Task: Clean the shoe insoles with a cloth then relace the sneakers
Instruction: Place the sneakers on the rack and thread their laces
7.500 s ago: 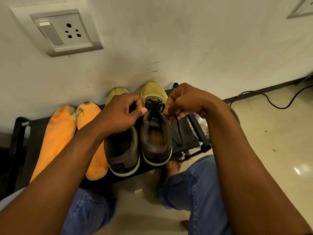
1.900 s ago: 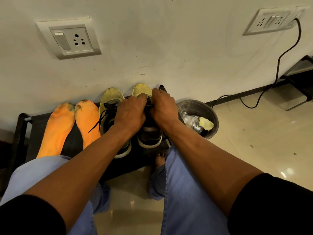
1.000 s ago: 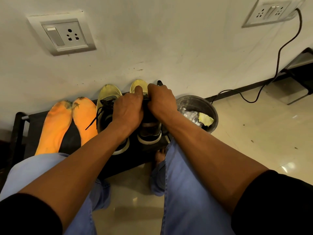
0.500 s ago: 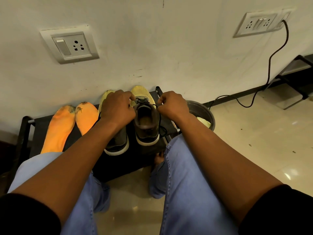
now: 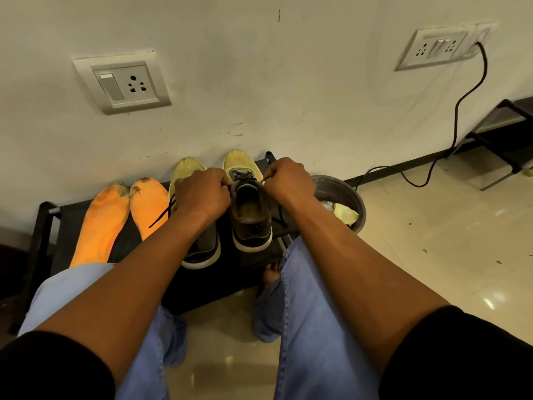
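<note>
Both hands on the right sneaker (image 5: 250, 215), which sits toe to the wall on the low black rack (image 5: 72, 226). My left hand (image 5: 202, 194) is curled tight at the left side of the sneaker's laces, fingers pinching the black lace (image 5: 242, 180) there. My right hand (image 5: 288, 180) is curled the same way on the right side, pinching the other lace end; a loose stretch of lace hangs down past my right wrist along the sneaker's side. Lace is crossed through the upper eyelets between my hands.

The left sneaker (image 5: 202, 241) is just beside it, touching or nearly so, partly under my left hand and forearm. Its lace (image 5: 161, 215) trails loose off its left side over the rack.

Two orange insoles (image 5: 101, 226) lie side by side on the rack left of the sneakers, toes to the wall, dark grime at the toe ends. My knees cover their heel ends.

A round metal bin (image 5: 346, 194) stands on the floor just right of the rack, with crumpled waste inside. There is a wall socket (image 5: 122, 82) above the insoles and a second socket (image 5: 438, 47) up right with a black cable (image 5: 455, 111) running down to the floor.
</note>
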Available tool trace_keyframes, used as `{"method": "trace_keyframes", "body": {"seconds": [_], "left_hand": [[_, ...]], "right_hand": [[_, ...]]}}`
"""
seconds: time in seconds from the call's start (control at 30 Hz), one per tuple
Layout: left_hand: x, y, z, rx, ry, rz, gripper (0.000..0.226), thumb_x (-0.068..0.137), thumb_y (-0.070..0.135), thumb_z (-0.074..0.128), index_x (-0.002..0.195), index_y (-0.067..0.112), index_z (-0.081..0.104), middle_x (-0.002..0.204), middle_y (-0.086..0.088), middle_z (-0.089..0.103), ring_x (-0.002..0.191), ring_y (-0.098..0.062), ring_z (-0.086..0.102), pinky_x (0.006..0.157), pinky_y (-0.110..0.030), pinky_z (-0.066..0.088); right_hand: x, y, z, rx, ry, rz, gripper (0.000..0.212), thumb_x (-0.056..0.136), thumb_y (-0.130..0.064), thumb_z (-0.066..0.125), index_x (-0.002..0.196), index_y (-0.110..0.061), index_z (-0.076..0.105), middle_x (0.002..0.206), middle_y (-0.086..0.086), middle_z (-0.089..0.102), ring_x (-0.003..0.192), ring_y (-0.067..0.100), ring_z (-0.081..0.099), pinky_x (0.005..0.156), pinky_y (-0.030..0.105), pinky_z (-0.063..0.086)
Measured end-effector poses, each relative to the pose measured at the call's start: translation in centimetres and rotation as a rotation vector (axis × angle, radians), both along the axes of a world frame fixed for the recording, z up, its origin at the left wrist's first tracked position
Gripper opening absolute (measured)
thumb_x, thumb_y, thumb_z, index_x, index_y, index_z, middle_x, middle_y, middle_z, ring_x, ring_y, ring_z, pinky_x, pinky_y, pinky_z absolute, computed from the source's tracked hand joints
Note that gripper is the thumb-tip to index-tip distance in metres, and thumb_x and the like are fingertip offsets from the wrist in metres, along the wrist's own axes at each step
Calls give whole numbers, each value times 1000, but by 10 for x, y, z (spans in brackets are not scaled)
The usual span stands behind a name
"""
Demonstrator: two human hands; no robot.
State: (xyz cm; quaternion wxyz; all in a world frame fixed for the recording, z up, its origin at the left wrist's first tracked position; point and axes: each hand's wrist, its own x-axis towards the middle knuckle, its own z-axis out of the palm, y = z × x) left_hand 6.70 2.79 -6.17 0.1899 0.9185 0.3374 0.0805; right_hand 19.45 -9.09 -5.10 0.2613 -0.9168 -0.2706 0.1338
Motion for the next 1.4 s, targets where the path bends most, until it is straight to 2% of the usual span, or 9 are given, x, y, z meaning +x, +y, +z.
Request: {"method": "trace_keyframes", "body": {"seconds": [0.1, 0.23, 0.37, 0.53, 0.67, 0.8, 1.03, 1.2, 1.4], "left_hand": [[0, 0, 2, -34, -79, 63, 15, 90, 22, 60, 92, 31, 71, 82, 2, 70, 89, -29, 67, 83, -42, 53], [3, 2, 2, -228, -253, 141, 25, 87, 17, 59, 100, 30, 76, 98, 7, 76, 92, -18, 70, 84, -39, 58], [12, -2, 8, -390, -477, 139, 35, 89, 5, 59, 114, 25, 72, 108, 10, 73, 101, -10, 67, 91, -31, 55], [24, 4, 18, -681, -726, 123, 43, 91, -6, 56, 127, 15, 68, 115, 1, 72, 112, -11, 66, 97, -33, 56], [28, 7, 28, -711, -821, 17, 42, 95, -5, 51, 132, 10, 65, 126, -3, 69, 119, -12, 63, 97, -25, 54], [31, 11, 31, -728, -846, -86, 37, 101, 0, 43, 133, 2, 62, 130, -10, 67, 124, -13, 61, 97, -21, 51], [27, 18, 20, -805, -802, -120, 40, 110, 18, 32, 137, 8, 60, 133, -8, 66, 121, -20, 64, 97, -34, 55], [27, 22, 6, -891, -789, -132, 40, 108, 11, 33, 140, 6, 56, 134, -13, 64, 122, -23, 64, 97, -30, 54], [29, 29, 0, -904, -688, -57, 35, 103, 2, 41, 132, 10, 61, 117, -20, 69, 105, -28, 71, 93, -35, 57]], "right_hand": [[1, 6, 3, 175, 140, -117, 18, 80, -12, 61, 87, -19, 77, 93, 2, 74, 87, 25, 68, 77, 35, 57], [-2, 15, 4, 501, 377, -270, 14, 76, -22, 63, 76, -19, 77, 79, -2, 76, 82, 25, 73, 82, 48, 61], [-2, 22, 7, 695, 508, -278, 16, 80, -5, 65, 87, -15, 75, 81, 4, 77, 74, 21, 75, 81, 48, 62], [2, 31, 16, 712, 504, -176, 18, 87, -4, 67, 103, -12, 72, 91, 7, 75, 71, 20, 75, 74, 40, 63], [5, 32, 25, 573, 503, -22, 24, 87, -5, 66, 109, -10, 72, 98, 8, 75, 75, 20, 75, 61, 25, 56], [4, 37, 33, 529, 516, 139, 15, 87, -6, 69, 101, -7, 76, 93, 10, 76, 73, 17, 72, 55, 17, 50], [5, 43, 28, 574, 428, 213, 14, 91, -8, 66, 88, 6, 68, 86, 20, 70, 73, 17, 67, 59, 22, 51], [4, 43, 30, 612, 497, 224, 18, 96, -7, 60, 80, -5, 67, 74, 5, 66, 66, 9, 64, 53, 14, 46], [6, 42, 30, 590, 548, 165, 19, 97, -11, 60, 96, 5, 69, 81, 15, 72, 62, 14, 64, 52, 23, 46]]}}
